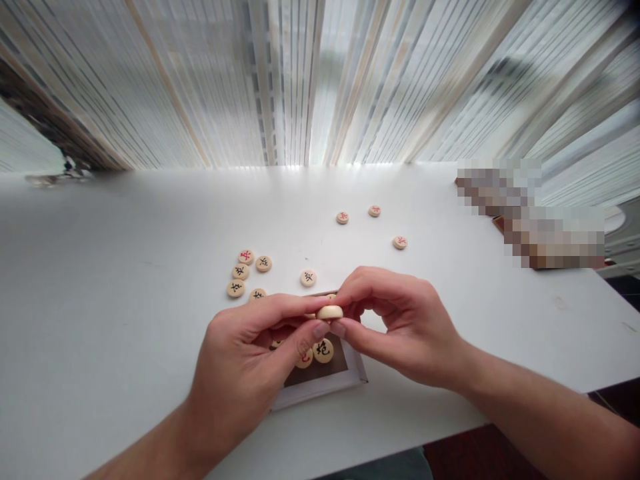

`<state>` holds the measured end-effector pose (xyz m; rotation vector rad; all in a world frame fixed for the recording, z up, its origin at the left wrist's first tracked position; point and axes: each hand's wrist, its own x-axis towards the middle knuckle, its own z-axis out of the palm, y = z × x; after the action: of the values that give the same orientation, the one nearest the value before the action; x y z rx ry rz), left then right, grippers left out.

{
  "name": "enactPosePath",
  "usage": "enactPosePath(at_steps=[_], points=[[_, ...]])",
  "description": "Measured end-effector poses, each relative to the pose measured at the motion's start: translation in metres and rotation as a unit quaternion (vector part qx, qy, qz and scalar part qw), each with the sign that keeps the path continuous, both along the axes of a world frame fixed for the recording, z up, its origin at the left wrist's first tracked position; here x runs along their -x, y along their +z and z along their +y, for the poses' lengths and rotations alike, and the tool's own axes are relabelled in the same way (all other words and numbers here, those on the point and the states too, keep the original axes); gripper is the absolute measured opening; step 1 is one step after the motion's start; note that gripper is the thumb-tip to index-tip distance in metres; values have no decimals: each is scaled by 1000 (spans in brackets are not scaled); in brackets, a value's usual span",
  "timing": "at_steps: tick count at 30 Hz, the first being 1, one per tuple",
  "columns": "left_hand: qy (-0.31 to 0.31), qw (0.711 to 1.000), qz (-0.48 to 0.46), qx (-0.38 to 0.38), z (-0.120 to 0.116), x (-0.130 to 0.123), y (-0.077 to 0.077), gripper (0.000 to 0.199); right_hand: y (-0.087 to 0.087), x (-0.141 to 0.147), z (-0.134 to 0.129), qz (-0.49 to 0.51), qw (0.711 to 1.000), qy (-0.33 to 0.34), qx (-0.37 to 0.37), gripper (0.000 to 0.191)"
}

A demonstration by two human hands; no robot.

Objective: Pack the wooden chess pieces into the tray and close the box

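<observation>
A round wooden chess piece point(330, 313), seen edge-on, is pinched between the fingertips of both hands. My left hand point(250, 357) grips it from the left, with thumb and forefinger closed on it. From the right, my right hand point(405, 323) holds the same piece between thumb and fingers. Below them lies a shallow box point(357, 373) with a white rim and brown bottom. Inside it are a piece with a black character point(323, 350) and a piece with a red character point(304, 358); my left hand partly hides the box and its other pieces.
On the white table point(125, 300), several black-marked pieces point(235, 288) and a red-marked one point(245, 257) lie beyond my left hand. Three red-marked pieces point(343, 217) lie farther back. Blurred-out objects point(550, 237) sit at the right, and striped curtains point(300, 80) hang behind.
</observation>
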<state>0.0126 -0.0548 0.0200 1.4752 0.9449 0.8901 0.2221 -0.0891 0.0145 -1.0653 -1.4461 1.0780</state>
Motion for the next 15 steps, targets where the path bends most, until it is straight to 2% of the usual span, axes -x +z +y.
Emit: enactPosePath(at_steps=[4,9,15], points=[[5,999,-37,35,-1,0,0,23,3,1,1,87,992,10,93,20],[-15,989,-96,107,0,-3,2,32,5,0,3,209,957,32,198,33],[-16,983,-116,143,3,-3,3,25,4,-1,6,248,941,68,218,21]])
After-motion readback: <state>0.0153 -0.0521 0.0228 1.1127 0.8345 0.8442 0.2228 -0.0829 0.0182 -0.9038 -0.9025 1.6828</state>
